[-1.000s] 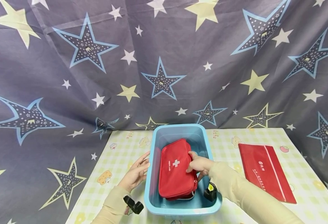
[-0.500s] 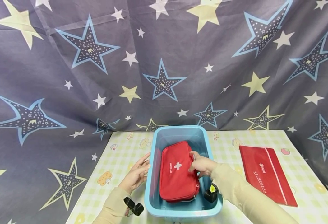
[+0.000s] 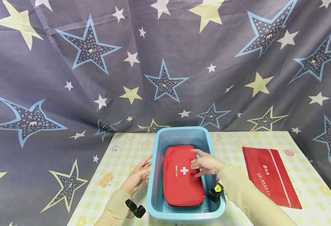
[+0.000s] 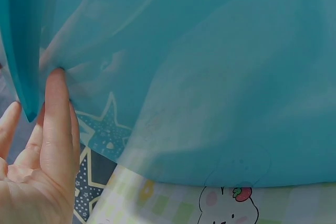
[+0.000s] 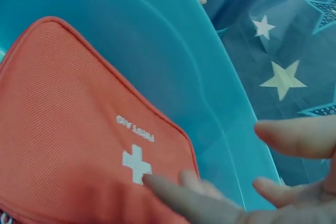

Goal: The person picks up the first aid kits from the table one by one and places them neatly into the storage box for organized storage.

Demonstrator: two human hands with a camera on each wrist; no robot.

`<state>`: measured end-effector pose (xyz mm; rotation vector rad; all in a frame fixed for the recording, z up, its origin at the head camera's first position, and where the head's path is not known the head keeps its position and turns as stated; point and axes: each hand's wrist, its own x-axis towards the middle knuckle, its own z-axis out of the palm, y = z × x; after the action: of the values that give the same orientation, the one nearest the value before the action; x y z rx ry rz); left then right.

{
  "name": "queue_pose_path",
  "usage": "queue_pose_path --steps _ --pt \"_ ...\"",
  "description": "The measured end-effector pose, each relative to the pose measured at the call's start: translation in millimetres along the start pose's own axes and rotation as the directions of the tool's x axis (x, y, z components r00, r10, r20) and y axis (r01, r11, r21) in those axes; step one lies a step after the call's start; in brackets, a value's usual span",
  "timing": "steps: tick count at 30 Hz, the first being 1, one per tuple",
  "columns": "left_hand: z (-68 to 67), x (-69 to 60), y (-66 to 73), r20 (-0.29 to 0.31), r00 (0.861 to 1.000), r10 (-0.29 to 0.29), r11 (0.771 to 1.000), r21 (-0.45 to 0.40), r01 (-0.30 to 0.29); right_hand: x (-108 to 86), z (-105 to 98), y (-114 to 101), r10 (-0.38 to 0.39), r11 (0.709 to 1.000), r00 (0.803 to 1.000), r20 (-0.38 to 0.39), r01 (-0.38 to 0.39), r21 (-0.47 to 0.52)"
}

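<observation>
A red first aid pouch [image 3: 182, 188] with a white cross lies flat inside a blue plastic bin [image 3: 186, 216]. My right hand [image 3: 207, 163] hovers over the pouch's right side, its fingers spread and holding nothing. In the right wrist view a fingertip is close to the white cross [image 5: 136, 163]; whether it touches the fabric I cannot tell. Against the bin's left outer wall, my left hand [image 3: 138, 177] rests with straight fingers, as the left wrist view also shows at the bin's side [image 4: 210, 103].
A flat red document pouch [image 3: 269, 179] with white print lies on the right of the table. A green checked cloth [image 3: 120, 163] covers the table. Behind hangs a dark curtain with stars [image 3: 165, 116]. Each wrist carries a black camera [image 3: 135, 208].
The first aid pouch has gone from tilted to flat and straighter in the bin. My right hand has let go of its right edge. The left hand stays at the bin.
</observation>
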<state>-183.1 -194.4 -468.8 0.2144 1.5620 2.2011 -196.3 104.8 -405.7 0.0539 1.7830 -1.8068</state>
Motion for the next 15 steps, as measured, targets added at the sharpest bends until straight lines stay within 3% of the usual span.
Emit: queue_pose_path --steps 7,15 --pt "-0.4 -0.3 -0.7 -0.002 1.0 -0.001 1.0 0.002 0.001 -7.1 -12.9 -7.2 -0.069 0.993 0.991 0.115 0.056 0.106" --pt "0.0 -1.0 -0.5 0.004 1.0 0.0 1.0 -0.002 0.0 -18.3 -31.7 -12.8 -0.083 0.979 0.958 0.273 0.027 0.204"
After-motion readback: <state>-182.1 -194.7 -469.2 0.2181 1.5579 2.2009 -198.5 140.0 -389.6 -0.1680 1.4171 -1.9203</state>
